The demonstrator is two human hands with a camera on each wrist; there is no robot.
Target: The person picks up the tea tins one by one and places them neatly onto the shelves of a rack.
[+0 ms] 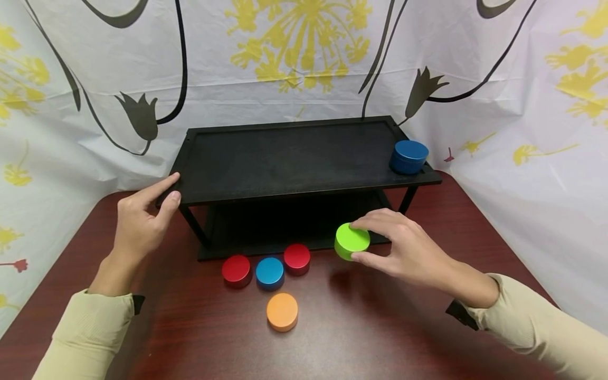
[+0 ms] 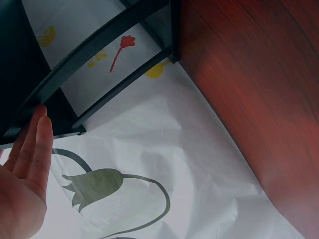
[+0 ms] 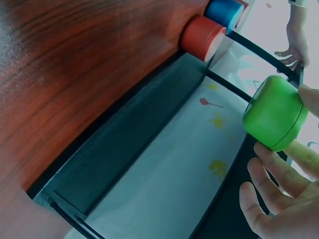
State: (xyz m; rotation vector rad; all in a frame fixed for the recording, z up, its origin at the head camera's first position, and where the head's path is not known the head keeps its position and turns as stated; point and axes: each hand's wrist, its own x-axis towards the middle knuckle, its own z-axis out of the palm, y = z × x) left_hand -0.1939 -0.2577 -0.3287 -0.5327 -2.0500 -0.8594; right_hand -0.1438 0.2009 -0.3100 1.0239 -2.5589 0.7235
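A round lime-green tin (image 1: 352, 241) is pinched between the thumb and fingers of my right hand (image 1: 404, 248), held above the table in front of the black two-tier shelf (image 1: 285, 158). In the right wrist view the green tin (image 3: 275, 112) shows its side and lid seam. My left hand (image 1: 142, 224) touches the shelf's front left corner, its index finger and thumb extended. The left wrist view shows the fingers of that hand (image 2: 32, 149) straight against the shelf's edge. A dark blue tin (image 1: 409, 157) stands on the upper tier at the right end.
On the table (image 1: 204, 338), before the shelf, sit a red tin (image 1: 237, 271), a light blue tin (image 1: 270, 273) and another red tin (image 1: 297, 258). An orange tin (image 1: 282, 312) lies nearer me. A patterned white cloth (image 1: 209, 68) hangs behind and beside the table.
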